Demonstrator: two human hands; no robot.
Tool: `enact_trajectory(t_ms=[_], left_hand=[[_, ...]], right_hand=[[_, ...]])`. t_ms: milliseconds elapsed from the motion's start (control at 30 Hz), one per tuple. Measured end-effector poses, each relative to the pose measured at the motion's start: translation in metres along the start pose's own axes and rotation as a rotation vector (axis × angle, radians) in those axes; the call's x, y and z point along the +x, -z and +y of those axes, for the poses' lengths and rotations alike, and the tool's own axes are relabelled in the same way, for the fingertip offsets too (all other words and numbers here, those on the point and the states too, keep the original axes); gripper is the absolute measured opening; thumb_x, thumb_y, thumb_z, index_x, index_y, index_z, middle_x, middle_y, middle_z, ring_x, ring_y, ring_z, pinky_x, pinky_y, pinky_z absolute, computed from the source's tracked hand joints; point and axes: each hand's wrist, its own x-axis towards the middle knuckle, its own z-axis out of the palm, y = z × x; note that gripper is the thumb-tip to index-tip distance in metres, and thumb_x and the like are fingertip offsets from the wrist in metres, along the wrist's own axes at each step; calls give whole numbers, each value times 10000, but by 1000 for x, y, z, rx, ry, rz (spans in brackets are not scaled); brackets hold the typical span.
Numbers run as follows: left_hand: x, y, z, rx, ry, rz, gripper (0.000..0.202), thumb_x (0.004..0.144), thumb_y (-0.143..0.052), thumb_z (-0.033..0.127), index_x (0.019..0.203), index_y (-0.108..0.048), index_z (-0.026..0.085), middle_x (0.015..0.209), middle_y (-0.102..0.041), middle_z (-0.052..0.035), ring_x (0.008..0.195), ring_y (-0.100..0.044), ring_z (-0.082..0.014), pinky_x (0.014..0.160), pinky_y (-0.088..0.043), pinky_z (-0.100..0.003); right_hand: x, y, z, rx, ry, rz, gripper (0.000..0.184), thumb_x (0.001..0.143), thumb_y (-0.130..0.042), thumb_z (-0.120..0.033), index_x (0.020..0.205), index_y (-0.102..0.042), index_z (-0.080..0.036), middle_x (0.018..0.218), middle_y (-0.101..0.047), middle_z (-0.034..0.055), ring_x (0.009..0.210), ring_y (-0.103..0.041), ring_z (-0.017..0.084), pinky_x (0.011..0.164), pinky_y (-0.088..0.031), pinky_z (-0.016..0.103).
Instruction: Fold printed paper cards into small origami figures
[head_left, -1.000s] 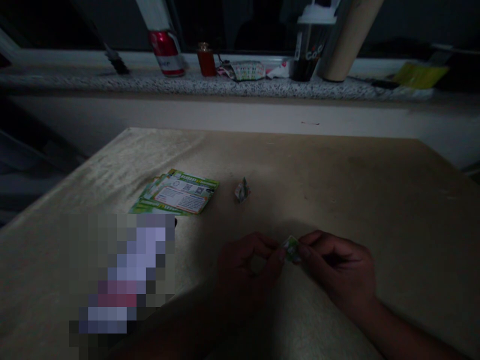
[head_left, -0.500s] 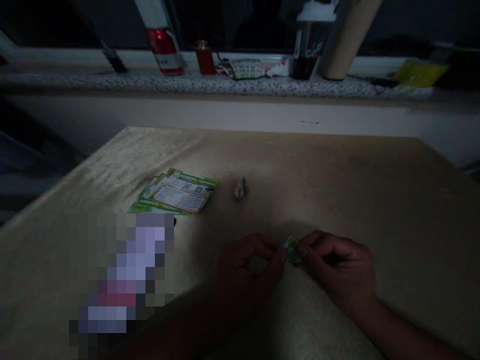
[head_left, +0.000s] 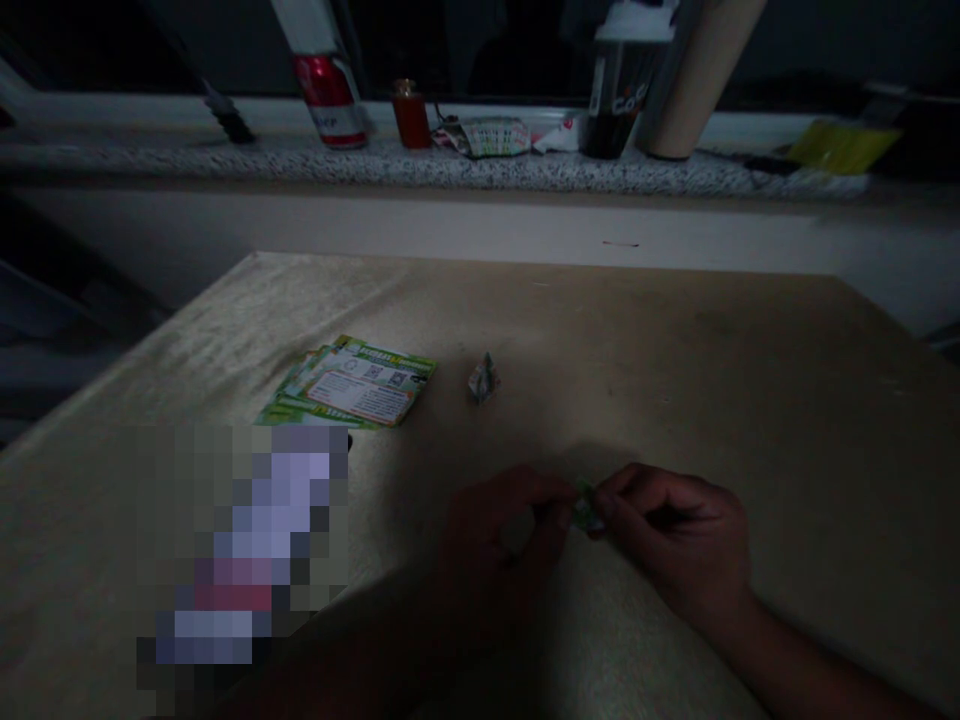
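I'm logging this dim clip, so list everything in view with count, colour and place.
table: one, beige, foreground
leaflets: small stack, green and white, table's left
folded paper: one, pale, table's middle
paper piece: one, green, pinched between both hands
can: one, red, back ledge
cup: one, dark with white lid, back ledge
tube: one, tan, beside the cup
left hand: one, pinching the paper piece
right hand: one, pinching the paper piece
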Motion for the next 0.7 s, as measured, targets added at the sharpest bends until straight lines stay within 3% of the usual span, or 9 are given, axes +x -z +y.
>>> enact_trajectory(t_ms=[333,700], left_hand=[[3,3,2,-37,-17,-85,200,896,-592,89,1010,-729,180,866,-757,-42,730,-695,-132,685,-544,-235],[4,8,9,115,-58,-175,195,918,-574,122,1074,-675,180,842,-722,-23,726,-684,-126,684,-525,-221]], right_hand=[[-2,2,3,-56,-61,13,295,798,-765,-168,534,-635,-184,548,-703,26,481,-645,119,446,-506,194],[-2,5,8,79,-239,-10,255,775,-805,-227,566,-665,-187,566,-706,22,499,-652,126,459,-534,208]])
